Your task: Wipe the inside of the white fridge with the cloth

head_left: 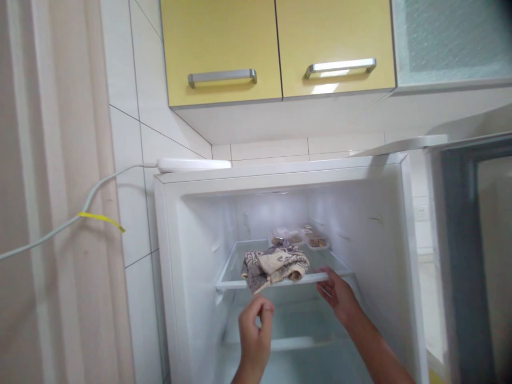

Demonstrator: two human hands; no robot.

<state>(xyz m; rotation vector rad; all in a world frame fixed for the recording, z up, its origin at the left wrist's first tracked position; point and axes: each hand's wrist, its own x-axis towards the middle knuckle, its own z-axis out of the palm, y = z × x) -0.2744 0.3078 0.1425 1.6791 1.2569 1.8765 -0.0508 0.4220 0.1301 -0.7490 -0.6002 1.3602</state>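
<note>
A patterned beige and dark cloth (276, 264) lies crumpled on the front of the upper glass shelf (232, 285) inside an open fridge, one corner hanging over the edge. Just below that corner is my left hand (256, 325), its fingers curled together; whether something small is pinched in them cannot be made out. My right hand (334, 290) is at the right part of the shelf's front edge, thumb above and fingers below, closed around the white trim.
Clear food containers (318, 241) sit at the back of the upper shelf. A lower shelf (296, 343) is beneath. The fridge door (460, 256) stands open at right. Yellow cabinets (224, 42) hang above; a white device (194, 164) with a cable rests on the fridge top.
</note>
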